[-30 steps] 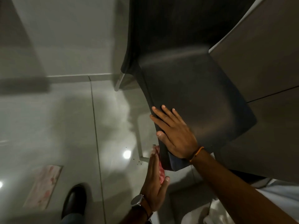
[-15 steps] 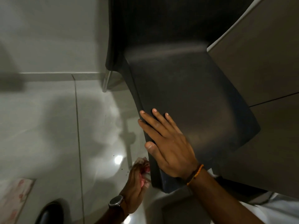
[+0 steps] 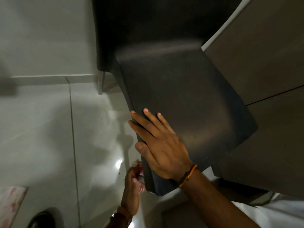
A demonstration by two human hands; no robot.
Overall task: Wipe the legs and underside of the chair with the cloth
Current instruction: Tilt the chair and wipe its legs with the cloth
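A dark plastic chair (image 3: 184, 89) stands in front of me, seen from above. My right hand (image 3: 159, 145) lies flat on the seat's left front edge, fingers spread. Below that edge my left hand (image 3: 131, 191) is closed on a pink and white cloth (image 3: 139, 176), pressed against the chair's near front corner. Most of the cloth is hidden by my fingers and the seat. A metal chair leg (image 3: 100, 83) shows at the back left; the other legs and the underside are out of sight.
A brown table (image 3: 263, 60) overlaps the chair's right side. The glossy tiled floor (image 3: 49, 137) spreads left, with a patterned mat (image 3: 9, 203) and my dark shoe (image 3: 41, 219) at the lower left. A white wall rises behind.
My left hand went from flat against the seat's front corner to curled around the cloth, lower beside the corner. My right hand stayed on the seat edge. The view shifted slightly.
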